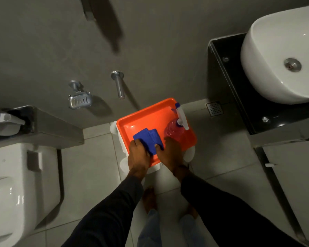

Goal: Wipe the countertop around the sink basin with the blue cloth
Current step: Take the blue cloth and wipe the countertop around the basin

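Observation:
A folded blue cloth lies in an orange tray on a white stool below me. My left hand grips the cloth's left edge. My right hand holds its right edge, fingers pinching the fabric. A pink spray bottle with a white trigger head stands in the tray, right beside my right hand. The white sink basin sits on a black countertop at the upper right, well apart from both hands.
A white toilet fills the lower left, with a ledge behind it. A chrome soap dish and a chrome spout stick out of the grey wall. A floor drain lies by the cabinet. My bare feet stand on pale tiles.

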A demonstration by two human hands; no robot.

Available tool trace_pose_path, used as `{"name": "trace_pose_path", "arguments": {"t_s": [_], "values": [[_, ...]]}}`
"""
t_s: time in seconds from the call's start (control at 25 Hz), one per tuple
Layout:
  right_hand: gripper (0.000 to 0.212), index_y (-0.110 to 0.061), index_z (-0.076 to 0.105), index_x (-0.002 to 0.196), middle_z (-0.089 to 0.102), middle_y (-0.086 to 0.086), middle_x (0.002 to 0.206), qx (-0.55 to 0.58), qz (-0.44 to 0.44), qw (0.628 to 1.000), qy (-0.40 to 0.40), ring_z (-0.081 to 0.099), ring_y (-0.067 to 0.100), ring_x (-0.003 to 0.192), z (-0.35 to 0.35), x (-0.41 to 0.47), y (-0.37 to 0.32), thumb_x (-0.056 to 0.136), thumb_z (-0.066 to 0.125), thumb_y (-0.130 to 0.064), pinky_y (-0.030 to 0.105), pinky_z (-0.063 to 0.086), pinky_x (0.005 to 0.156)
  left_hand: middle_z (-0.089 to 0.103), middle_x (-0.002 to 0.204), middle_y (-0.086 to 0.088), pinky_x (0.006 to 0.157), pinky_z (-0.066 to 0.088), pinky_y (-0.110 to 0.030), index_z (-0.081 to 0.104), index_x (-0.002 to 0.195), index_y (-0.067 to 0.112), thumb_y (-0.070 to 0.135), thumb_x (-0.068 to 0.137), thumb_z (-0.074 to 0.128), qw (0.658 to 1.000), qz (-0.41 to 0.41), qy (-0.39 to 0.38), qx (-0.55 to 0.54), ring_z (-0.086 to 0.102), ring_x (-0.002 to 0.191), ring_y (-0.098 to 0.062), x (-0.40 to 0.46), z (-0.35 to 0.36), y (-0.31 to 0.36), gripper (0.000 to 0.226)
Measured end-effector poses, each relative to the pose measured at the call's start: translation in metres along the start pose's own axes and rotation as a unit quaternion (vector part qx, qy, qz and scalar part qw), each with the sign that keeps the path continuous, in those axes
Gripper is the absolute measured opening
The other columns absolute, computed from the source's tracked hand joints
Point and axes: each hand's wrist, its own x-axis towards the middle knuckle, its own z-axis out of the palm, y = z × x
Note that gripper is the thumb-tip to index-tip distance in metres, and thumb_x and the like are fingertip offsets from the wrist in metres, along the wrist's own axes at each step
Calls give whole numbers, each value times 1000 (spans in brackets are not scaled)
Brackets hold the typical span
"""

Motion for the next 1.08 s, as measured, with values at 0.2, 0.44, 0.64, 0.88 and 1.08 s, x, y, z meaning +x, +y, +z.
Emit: {"name": "trace_pose_path", "arguments": {"t_s": [0.2, 0.44, 0.64, 0.88, 1.08], "values": [[40, 6, 61, 112, 64, 27, 118, -46, 31, 998, -39, 58, 40, 115, 35, 33, 4, 91, 66, -28, 44, 44, 95, 57, 127, -32, 93, 50, -53, 42, 133, -12, 1, 95, 50, 992, -108, 22, -62, 59, 114, -48, 36, 13, 2, 40], [21, 0, 64, 82, 69, 22, 88, 52, 73, 995, -33, 66, 37, 89, 15, 19, -6, 83, 75, -18, 41, 48, 75, 67, 106, -20, 86, 53, -43, 55, 117, 1, 1, 89, 61, 971, -121, 65, -193, 64, 97, -37, 21, 1, 4, 29], [26, -2, 66, 72, 69, 16, 76, 63, 92, 993, -41, 64, 31, 75, -26, -29, 1, 79, 80, -22, 28, 37, 64, 62, 91, -3, 88, 57, -44, 58, 94, 18, 3, 88, 64, 929, -205, 38, -305, 61, 87, -26, -29, -8, 9, 18], [23, 3, 75, 89, 77, 18, 91, 97, 98, 990, 8, 73, 34, 86, -139, -84, 46, 77, 82, -16, 38, 58, 77, 59, 93, -13, 79, 47, -38, 60, 98, 7, -12, 91, 56, 900, -169, -9, -401, 55, 87, -24, -104, 12, 100, 21], [20, -15, 65, 74, 69, 2, 73, 186, 152, 967, 89, 68, 21, 73, -249, -66, 131, 75, 84, -9, 18, 50, 54, 64, 98, -13, 83, 54, -42, 60, 97, 10, -11, 94, 55, 906, -99, -71, -406, 63, 86, -23, -119, 78, 227, 21]]}}
